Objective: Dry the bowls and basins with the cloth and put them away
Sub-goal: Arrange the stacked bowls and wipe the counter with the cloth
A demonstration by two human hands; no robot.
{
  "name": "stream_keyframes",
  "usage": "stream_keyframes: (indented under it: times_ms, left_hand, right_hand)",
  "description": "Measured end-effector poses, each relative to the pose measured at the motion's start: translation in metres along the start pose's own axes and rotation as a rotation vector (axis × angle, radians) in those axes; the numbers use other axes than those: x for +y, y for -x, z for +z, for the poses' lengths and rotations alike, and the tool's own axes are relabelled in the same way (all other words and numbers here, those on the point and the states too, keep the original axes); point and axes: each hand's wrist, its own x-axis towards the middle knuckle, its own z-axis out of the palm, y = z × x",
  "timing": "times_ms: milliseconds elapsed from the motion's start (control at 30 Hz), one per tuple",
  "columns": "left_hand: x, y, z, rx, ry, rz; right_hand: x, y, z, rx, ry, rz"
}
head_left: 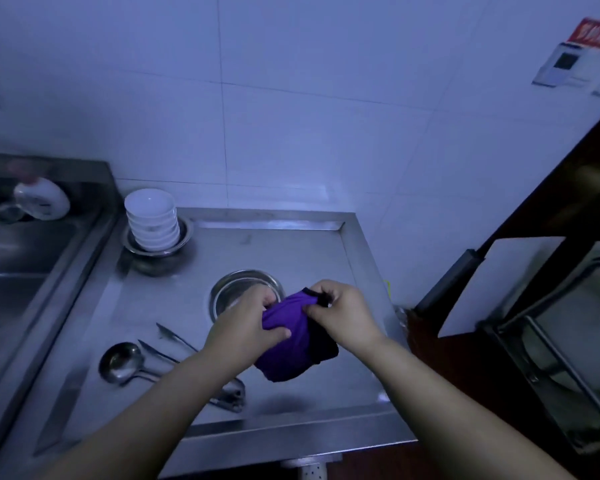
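Note:
I hold a purple cloth (288,344) with a black edge above the steel counter (174,299). My left hand (248,323) grips its left side with the thumb pressed into the fabric. My right hand (343,313) pinches the cloth's upper right corner. Just behind my hands a round steel basin (238,289) lies on the counter. At the back left, a stack of several white bowls (153,220) stands inside another steel basin (184,242).
A ladle (120,362) and tongs (174,337) lie on the counter's front left. A sink (21,244) with a white bottle (42,199) is at the left. A dark cabinet with a steel rack (561,341) stands at the right.

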Motion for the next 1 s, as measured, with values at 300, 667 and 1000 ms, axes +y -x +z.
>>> stream_keyframes:
  times_ms: [300, 667, 1000]
  left_hand:
    - [0.01, 0.015, 0.028, -0.121, 0.567, -0.074]
    - [0.068, -0.001, 0.074, -0.212, 0.436, 0.124]
    - [0.047, 0.005, 0.123, -0.402, 0.22, -0.165]
  right_hand:
    - [0.027, 0.064, -0.048, 0.149, -0.38, 0.208]
    - [0.058, 0.066, -0.068, -0.111, 0.082, -0.061]
    - [0.101, 0.053, -0.095, 0.019, -0.081, -0.162]
